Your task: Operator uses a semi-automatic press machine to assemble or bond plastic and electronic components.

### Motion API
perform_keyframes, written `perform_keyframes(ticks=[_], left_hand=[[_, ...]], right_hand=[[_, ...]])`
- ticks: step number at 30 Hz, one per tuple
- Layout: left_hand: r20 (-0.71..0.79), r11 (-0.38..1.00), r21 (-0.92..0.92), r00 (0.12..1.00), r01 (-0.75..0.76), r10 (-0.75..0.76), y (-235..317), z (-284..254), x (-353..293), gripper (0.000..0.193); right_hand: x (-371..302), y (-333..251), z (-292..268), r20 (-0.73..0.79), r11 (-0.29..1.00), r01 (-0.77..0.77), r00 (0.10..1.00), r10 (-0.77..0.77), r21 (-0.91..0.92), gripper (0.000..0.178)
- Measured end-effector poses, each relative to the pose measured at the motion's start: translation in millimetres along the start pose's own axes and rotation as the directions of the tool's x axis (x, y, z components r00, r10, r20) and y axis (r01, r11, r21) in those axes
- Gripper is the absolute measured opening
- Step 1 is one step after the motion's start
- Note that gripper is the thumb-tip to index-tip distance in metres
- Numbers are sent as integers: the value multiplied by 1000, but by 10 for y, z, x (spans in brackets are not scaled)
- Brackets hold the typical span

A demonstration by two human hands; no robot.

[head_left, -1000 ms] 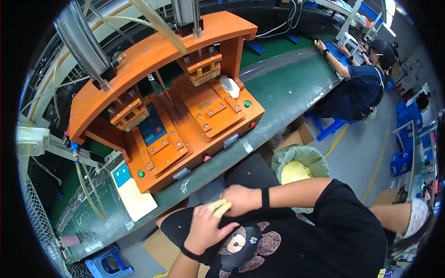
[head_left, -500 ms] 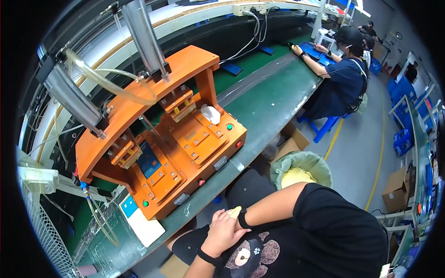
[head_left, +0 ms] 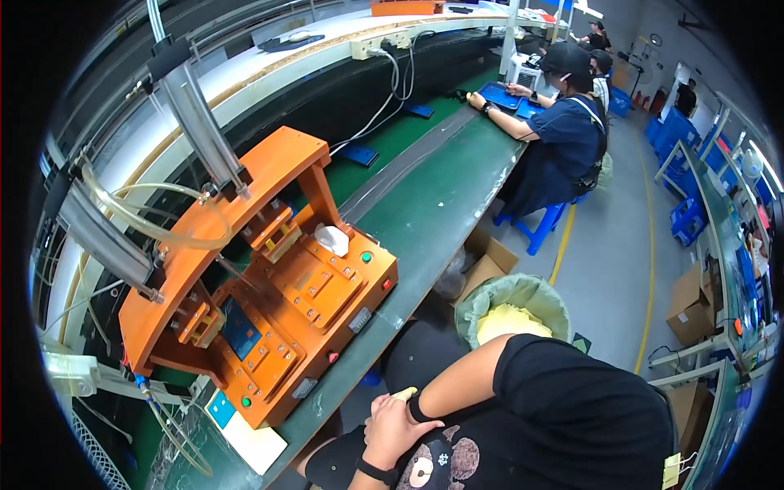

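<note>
My left hand (head_left: 390, 433) is wrapped over my right hand and wrist, close to my body below the bench edge. The right hand is mostly hidden under it; a black wristband (head_left: 416, 409) marks where its forearm ends. A small pale-yellow piece (head_left: 405, 394) shows at the clasped hands, too small to identify. Beyond them on the bench stands an orange two-station press (head_left: 335, 300) with metal cylinders above. A dark blue flat panel (head_left: 242, 328) lies in its left station. A crumpled white piece (head_left: 331, 240) rests behind the right station. Neither hand touches the press.
A cream sheet (head_left: 253, 441) lies left of the press on the green bench (head_left: 433, 208). A lined bin (head_left: 549, 306) holding yellow material stands at right, beside an open cardboard box (head_left: 490, 265). Farther along the bench, a co-worker (head_left: 563, 135) sits on a blue stool (head_left: 539, 224).
The view has shifted, so the press and bench appear farther left and lower. My hands stay clasped, and the blue panel stays in the left station.
</note>
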State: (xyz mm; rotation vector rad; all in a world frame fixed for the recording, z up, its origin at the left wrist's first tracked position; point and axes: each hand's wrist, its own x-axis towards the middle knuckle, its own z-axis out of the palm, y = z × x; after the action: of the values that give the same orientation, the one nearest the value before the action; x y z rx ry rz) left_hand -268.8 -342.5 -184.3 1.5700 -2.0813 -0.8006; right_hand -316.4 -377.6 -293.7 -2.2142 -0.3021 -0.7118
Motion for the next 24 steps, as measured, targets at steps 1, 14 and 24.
perform_keyframes(ticks=[1, 14, 24], left_hand=[[-12, 1000, -19, 1000, 8, -8, 22, 4, 22, 78], [-793, 988, -143, 603, -51, -84, -544, -978, -891, 16], [-729, 850, -82, 550, 520, -407, -422, -1493, -709, 45]], right_hand=[[-114, 1, -67, 3, 1000, -2, 1000, 2, 10, 19], [76, -570, -1984, -363, 944, -291, 872, 329, 158, 15], [-369, 705, -2693, -781, 691, -709, 349, 519, 142, 55]])
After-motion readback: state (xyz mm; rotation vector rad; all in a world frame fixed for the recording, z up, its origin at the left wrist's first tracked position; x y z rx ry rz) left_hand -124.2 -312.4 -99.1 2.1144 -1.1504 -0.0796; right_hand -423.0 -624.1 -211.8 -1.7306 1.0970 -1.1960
